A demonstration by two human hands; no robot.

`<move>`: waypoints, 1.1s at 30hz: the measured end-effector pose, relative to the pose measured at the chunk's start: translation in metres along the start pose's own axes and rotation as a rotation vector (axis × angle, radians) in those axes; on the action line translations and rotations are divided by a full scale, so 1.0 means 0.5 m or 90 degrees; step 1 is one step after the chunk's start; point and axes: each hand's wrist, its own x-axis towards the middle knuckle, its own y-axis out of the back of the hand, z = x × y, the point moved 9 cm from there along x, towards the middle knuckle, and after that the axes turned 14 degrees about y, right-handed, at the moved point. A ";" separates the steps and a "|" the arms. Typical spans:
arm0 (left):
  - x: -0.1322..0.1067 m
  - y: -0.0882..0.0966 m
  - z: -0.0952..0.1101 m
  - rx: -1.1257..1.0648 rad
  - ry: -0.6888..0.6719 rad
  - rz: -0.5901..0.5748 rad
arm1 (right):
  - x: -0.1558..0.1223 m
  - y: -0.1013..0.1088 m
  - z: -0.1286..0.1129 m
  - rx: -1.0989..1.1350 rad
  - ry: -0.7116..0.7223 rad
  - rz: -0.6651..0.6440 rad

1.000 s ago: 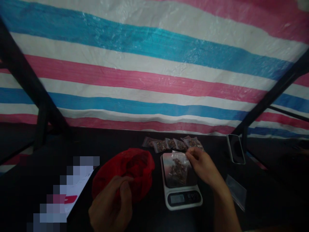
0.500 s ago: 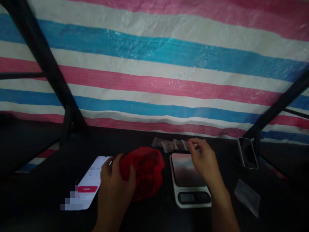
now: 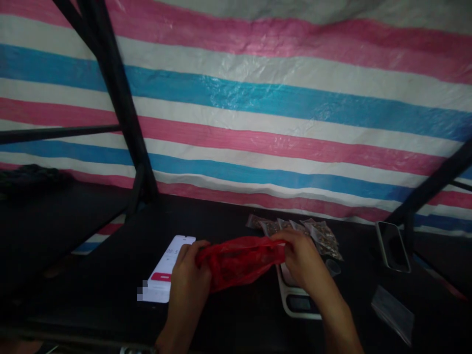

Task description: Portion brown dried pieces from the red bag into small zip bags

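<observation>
Both my hands grip a red plastic bag [image 3: 238, 260] and stretch it between them above the dark table. My left hand [image 3: 190, 280] is closed on the bag's left end. My right hand [image 3: 300, 258] is closed on its right end, over a small white kitchen scale [image 3: 295, 300]. Behind the scale lies a row of several small clear packets [image 3: 317, 235] with brown contents.
A lit phone [image 3: 164, 270] lies left of my left hand. A dark phone [image 3: 393, 240] lies at the right, with an empty clear bag [image 3: 393, 312] nearer me. Black frame bars [image 3: 114, 93] stand at left and right. A striped tarp [image 3: 258, 113] hangs behind.
My right hand left the packet with the row behind the scale and came back to the red bag. Both hands now hold the bag lifted and stretched. The view shifted left.
</observation>
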 end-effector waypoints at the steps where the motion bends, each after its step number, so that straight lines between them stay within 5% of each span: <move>1: 0.001 -0.002 -0.003 -0.021 0.000 -0.017 | 0.002 0.008 -0.020 -0.005 0.030 -0.001; 5: -0.015 -0.013 0.007 -0.130 -0.040 -0.101 | 0.011 0.017 -0.110 0.032 0.097 0.014; 8: -0.056 0.008 0.033 -0.113 -0.111 -0.051 | 0.012 -0.005 -0.142 0.131 0.098 0.008; 14: -0.175 0.026 0.090 0.084 -0.254 0.047 | -0.004 -0.038 -0.076 0.249 0.000 0.136; 17: -0.226 -0.019 0.113 0.201 -0.344 -0.074 | -0.011 -0.049 -0.057 0.254 -0.042 0.142; 21: -0.255 -0.084 0.105 0.325 -0.301 -0.313 | -0.011 -0.037 -0.075 0.254 -0.021 0.103; 27: -0.252 -0.084 0.124 0.373 -0.329 -0.393 | -0.016 0.014 -0.099 0.203 0.018 0.070; 33: -0.237 -0.049 0.147 0.361 -0.387 -0.452 | -0.023 0.037 -0.120 0.073 0.072 -0.071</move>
